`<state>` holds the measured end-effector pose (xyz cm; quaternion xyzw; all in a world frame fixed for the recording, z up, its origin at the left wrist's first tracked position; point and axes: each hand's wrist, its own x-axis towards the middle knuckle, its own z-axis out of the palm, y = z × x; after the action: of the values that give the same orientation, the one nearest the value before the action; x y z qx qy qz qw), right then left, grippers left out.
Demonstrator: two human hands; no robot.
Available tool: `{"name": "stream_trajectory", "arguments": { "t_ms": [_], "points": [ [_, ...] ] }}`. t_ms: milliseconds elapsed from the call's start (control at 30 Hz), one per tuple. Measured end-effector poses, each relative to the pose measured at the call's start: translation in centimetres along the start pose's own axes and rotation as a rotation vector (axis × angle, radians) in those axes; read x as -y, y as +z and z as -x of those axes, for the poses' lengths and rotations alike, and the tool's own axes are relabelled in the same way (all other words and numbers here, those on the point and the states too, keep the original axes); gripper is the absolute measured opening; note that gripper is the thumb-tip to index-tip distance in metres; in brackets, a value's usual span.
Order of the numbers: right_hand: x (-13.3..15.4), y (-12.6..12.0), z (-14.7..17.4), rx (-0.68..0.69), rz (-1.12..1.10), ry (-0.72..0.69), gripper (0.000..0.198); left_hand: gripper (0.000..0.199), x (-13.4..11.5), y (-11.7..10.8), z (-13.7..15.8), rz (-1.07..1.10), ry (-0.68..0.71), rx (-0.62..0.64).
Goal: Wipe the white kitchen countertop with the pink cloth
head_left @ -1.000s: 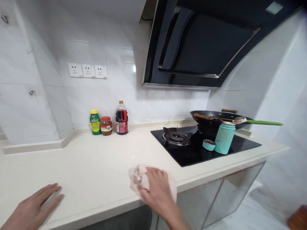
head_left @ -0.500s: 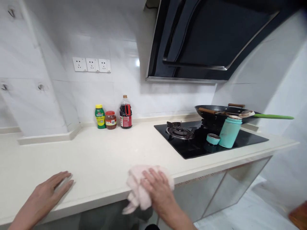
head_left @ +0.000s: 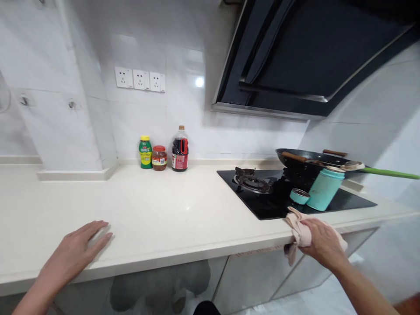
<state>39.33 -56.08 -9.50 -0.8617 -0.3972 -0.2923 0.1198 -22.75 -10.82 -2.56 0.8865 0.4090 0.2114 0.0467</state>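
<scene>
A pale pink cloth (head_left: pixel 300 232) lies bunched under my right hand (head_left: pixel 323 245), which presses it on the counter's front edge just before the stove. Part of the cloth hangs over that edge. At the left, my left hand (head_left: pixel 77 245) rests on the cream countertop (head_left: pixel 157 214), fingers stretched out and holding nothing. Close behind the cloth, on the black glass stove (head_left: pixel 262 210), stand a turquoise flask (head_left: pixel 325 190) and its small turquoise cup-like lid (head_left: pixel 299 197).
Against the wall stand a green-and-yellow bottle (head_left: pixel 145 153), a red-lidded jar (head_left: pixel 159 159) and a dark sauce bottle (head_left: pixel 180 151). A wok (head_left: pixel 295 156) sits on the rear right burner, a green-handled utensil (head_left: pixel 390 173) across it. The range hood (head_left: pixel 295 57) overhangs the stove.
My right hand has slid the cloth rightward along the counter's front edge to the stove. My left hand stays flat on the counter. The view has shifted slightly.
</scene>
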Motion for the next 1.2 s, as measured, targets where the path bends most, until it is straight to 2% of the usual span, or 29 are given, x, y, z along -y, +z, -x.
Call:
{"name": "stream_trajectory", "arguments": {
  "t_ms": [67,133,233,333,433,533,600,700,767,867,967,1067,1133,1200],
  "points": [
    [0.3,-0.5,0.0,-0.011,-0.017,-0.007,0.063,0.063,-0.5,-0.1,0.2,-0.020,0.007,-0.009],
    [2.1,-1.1,0.1,-0.011,-0.040,-0.046,0.059,0.062,-0.9,-0.1,0.4,-0.037,0.025,-0.025],
    [7.6,-1.9,0.4,0.012,-0.085,-0.151,0.057,0.060,-1.5,-0.2,0.6,-0.050,0.039,-0.061],
    [16.1,-2.6,0.9,0.033,-0.158,-0.293,0.064,0.060,-2.0,-0.4,0.7,-0.043,0.028,-0.085],
    [26.7,-3.4,1.5,0.024,-0.254,-0.446,0.068,0.061,-2.2,-0.6,1.0,-0.032,0.029,-0.080],
    [37.6,-4.9,2.0,-0.001,-0.350,-0.596,0.061,0.060,-2.1,-0.6,1.1,-0.018,0.031,-0.079],
    [44.2,-6.0,2.2,-0.030,-0.392,-0.678,0.046,0.060,-2.0,-0.7,1.0,0.010,0.032,-0.091],
    [51.3,-7.7,2.6,-0.083,-0.439,-0.770,0.028,0.059,-1.9,-1.1,1.0,0.089,0.037,-0.090],
    [53.6,-8.4,2.9,-0.117,-0.464,-0.805,0.025,0.058,-2.0,-1.5,1.1,0.148,0.034,-0.082],
    [53.0,-8.8,3.0,-0.158,-0.506,-0.870,0.028,0.057,-2.2,-1.9,1.2,0.197,0.016,-0.078],
    [48.4,-8.4,2.8,-0.171,-0.611,-0.854,0.031,0.058,-2.2,-1.8,1.4,0.182,-0.008,-0.071],
    [40.8,-7.1,2.2,-0.159,-0.719,-0.715,0.038,0.058,-2.2,-1.7,1.4,0.150,-0.035,-0.068],
    [34.5,-5.8,1.5,-0.238,-0.720,-0.667,0.033,0.058,-2.3,-1.6,1.5,0.140,-0.043,-0.059],
    [27.4,-4.0,0.7,-0.225,-0.613,-0.710,0.034,0.059,-2.6,-1.6,1.6,0.135,-0.049,-0.048]
  ]
}}
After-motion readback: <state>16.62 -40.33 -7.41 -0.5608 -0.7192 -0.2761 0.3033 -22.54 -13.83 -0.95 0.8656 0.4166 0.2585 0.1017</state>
